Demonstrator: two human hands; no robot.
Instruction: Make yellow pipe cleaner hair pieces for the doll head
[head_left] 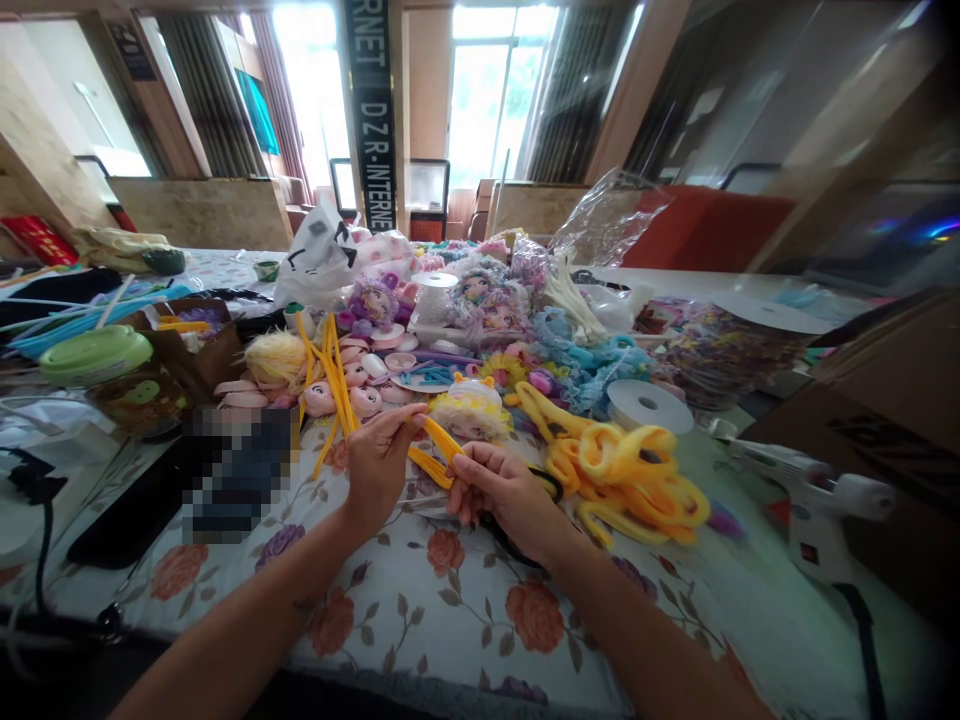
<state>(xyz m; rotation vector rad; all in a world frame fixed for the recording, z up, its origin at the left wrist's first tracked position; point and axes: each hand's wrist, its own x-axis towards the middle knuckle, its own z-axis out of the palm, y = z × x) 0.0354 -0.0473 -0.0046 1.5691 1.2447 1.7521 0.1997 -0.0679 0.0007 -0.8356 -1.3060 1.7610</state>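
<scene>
My left hand (379,462) and my right hand (504,495) both pinch a bent yellow pipe cleaner (435,448) just above the flowered tablecloth (450,600). The left fingers grip its upper end, the right fingers its lower end. A black pair of scissors (551,487) is partly hidden under my right hand. A bundle of long yellow pipe cleaners (334,375) lies just beyond my left hand. A heap of curled yellow pipe cleaners (622,465) lies to the right of my right hand.
Doll heads (352,385), plush dolls (480,290) and a white ribbon spool (649,405) crowd the table's middle. A green-lidded jar (97,355) stands at left. A white glue gun (810,495) rests at right. A black flat device (127,520) lies near the left front edge.
</scene>
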